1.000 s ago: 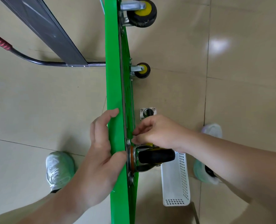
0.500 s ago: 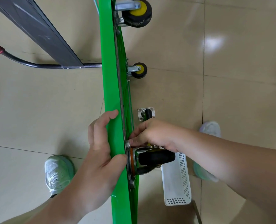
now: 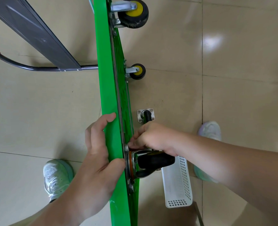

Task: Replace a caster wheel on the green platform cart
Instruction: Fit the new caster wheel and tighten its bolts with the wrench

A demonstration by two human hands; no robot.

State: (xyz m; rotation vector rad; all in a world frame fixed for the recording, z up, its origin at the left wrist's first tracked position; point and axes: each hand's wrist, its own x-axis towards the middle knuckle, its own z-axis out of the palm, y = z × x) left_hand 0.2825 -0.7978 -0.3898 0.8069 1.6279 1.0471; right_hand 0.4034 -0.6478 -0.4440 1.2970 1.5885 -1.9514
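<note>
Loose caster (image 3: 146,116) right of cart (image 3: 104,79), seemingly beyond basket (image 3: 177,185).

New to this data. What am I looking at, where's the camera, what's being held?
No robot here: one wide-angle camera on a person's head looks down at their own hands. The green platform cart stands on edge on the tiled floor, underside facing right. The left hand grips the deck's edge. The right hand has its fingertips at the mounting plate of a black caster at the underside; what they pinch, if anything, is hidden. Two yellow-hub casters sit farther along. On the floor lie a loose caster and a white basket, with the person's shoes either side.
</note>
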